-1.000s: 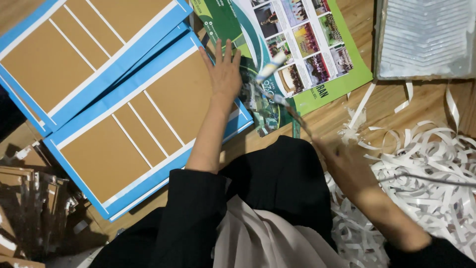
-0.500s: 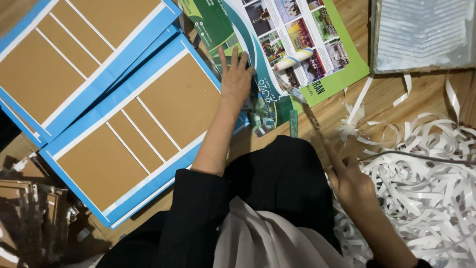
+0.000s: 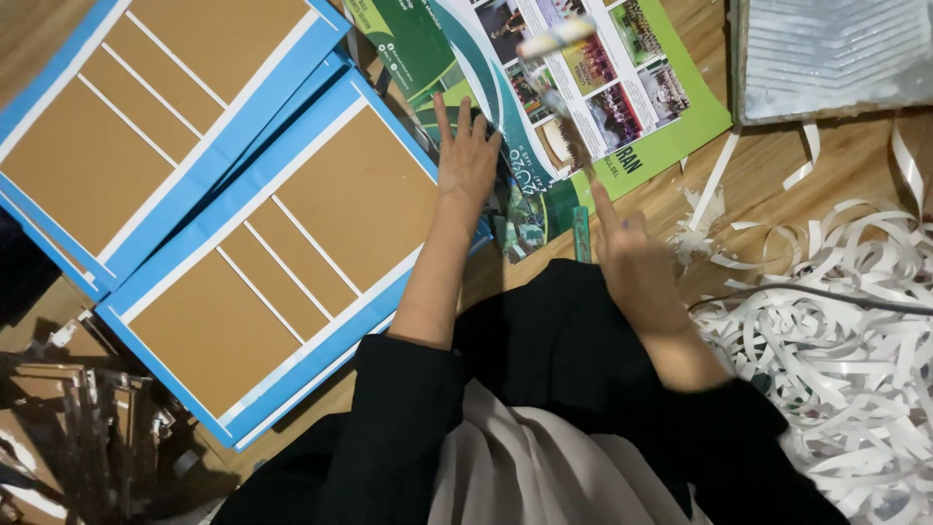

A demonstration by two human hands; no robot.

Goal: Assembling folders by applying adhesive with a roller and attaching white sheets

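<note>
left hand [image 3: 466, 160] flat, fingers spread, pressing the green poster [image 3: 583, 107] where it meets the blue-bordered cardboard panel [image 3: 282, 253]. right hand [image 3: 637, 267] blurred, index finger out, grip state can't tell. green ruler [image 3: 581, 235] just left of it, long axis pointing away. white tube [image 3: 556, 37] further ahead; paper strips [image 3: 836, 331] to its right.
</note>
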